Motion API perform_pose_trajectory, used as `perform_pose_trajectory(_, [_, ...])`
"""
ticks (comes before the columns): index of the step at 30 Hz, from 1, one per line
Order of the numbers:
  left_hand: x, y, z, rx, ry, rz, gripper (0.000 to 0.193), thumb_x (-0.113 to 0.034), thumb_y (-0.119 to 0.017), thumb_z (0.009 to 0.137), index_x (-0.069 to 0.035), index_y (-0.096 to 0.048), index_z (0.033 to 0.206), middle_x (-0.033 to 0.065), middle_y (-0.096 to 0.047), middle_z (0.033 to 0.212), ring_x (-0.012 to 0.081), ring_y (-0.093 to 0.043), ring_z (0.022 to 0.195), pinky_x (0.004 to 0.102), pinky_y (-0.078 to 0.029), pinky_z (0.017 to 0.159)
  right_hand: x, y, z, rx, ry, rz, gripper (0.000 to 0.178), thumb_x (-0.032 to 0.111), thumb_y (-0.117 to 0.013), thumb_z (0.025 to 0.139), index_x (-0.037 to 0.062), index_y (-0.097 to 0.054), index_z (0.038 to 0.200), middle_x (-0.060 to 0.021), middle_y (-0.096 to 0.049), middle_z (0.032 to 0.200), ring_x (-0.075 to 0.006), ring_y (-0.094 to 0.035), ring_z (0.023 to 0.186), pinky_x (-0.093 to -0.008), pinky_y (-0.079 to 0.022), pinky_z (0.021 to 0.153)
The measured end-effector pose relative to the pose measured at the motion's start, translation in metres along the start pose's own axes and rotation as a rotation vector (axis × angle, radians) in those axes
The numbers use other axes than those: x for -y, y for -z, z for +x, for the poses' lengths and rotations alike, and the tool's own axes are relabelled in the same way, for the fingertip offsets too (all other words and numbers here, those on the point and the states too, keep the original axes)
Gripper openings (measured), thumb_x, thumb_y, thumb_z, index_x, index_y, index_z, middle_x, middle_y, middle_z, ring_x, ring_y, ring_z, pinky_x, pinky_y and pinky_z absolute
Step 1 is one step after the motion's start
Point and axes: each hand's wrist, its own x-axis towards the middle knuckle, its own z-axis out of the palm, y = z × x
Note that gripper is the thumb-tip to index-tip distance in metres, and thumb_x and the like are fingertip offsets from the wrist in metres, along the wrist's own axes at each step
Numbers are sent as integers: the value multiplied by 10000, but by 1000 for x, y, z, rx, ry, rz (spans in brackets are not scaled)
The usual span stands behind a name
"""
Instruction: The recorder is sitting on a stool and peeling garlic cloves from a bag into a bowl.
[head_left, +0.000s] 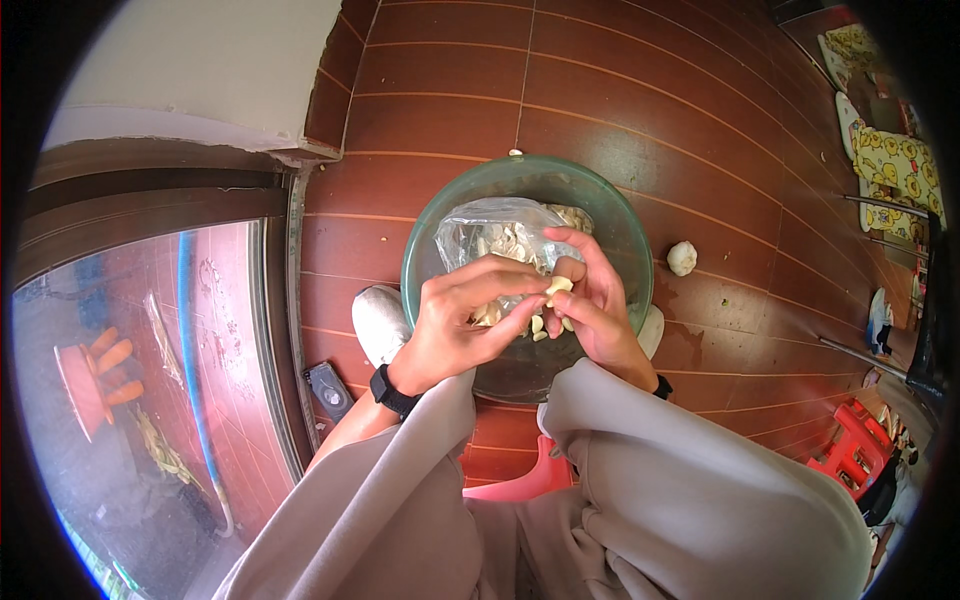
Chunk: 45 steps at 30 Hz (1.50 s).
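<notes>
Over a green see-through basin [645,225], my hands meet at a pale peeled-looking garlic clove [559,286]. Thumb and forefinger of my left hand [462,312] pinch its left side. My right hand [607,318] grips it from the other side with thumb and bent fingers, while its forefinger stands away. Inside the basin lies a clear plastic bag [472,222] with whitish garlic pieces and skins [508,242]. A few loose cloves [539,328] show below the fingers, partly hidden by my hands.
A whole garlic bulb [682,258] lies on the brown tiled floor [740,180] right of the basin. By my left foot is a dark phone [328,390] near a glass door [150,370]. A pink stool [530,478] is beneath me; a red stool [855,450] stands right.
</notes>
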Motion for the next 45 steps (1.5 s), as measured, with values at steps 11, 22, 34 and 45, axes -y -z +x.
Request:
perform_pose_trajectory(11, [-1,-1,-1,-16,3,-4,180,40,-791,925,-17,-801,1096,131,-798,1030,243,-788,916,350,-625,817,-4,1,-2,13,64,0,620,14,-698,980,34,-417,1532,-58,-695,960,-182,-752,840,-315,-588,801])
perform_pose_trajectory(22, [1,-1,0,-8,5,-9,178,18,-817,912,-14,-797,1086,127,-798,1023,242,-790,919,344,-622,818,-4,1,-2,12,65,-1,628,14,-681,978,37,-403,1540,-63,-692,955,-186,-747,838,-313,-585,801])
perform_pose_trajectory(34, [1,-1,-1,-18,-1,-31,160,36,-802,921,-15,-799,1072,127,-798,1010,235,-787,901,341,-623,796,-4,-1,-3,18,57,-13,622,15,-682,971,38,-417,1533,-49,-683,937,-175,-744,819,-300,-571,781])
perform_pose_trajectory(45, [-3,2,-1,-28,98,-67,184,90,-794,876,16,-801,1044,118,-805,1023,166,-755,850,274,-574,733,-5,-1,-4,24,60,-46,659,25,-721,950,44,-418,1535,-42,-682,912,-166,-736,799,-273,-548,731])
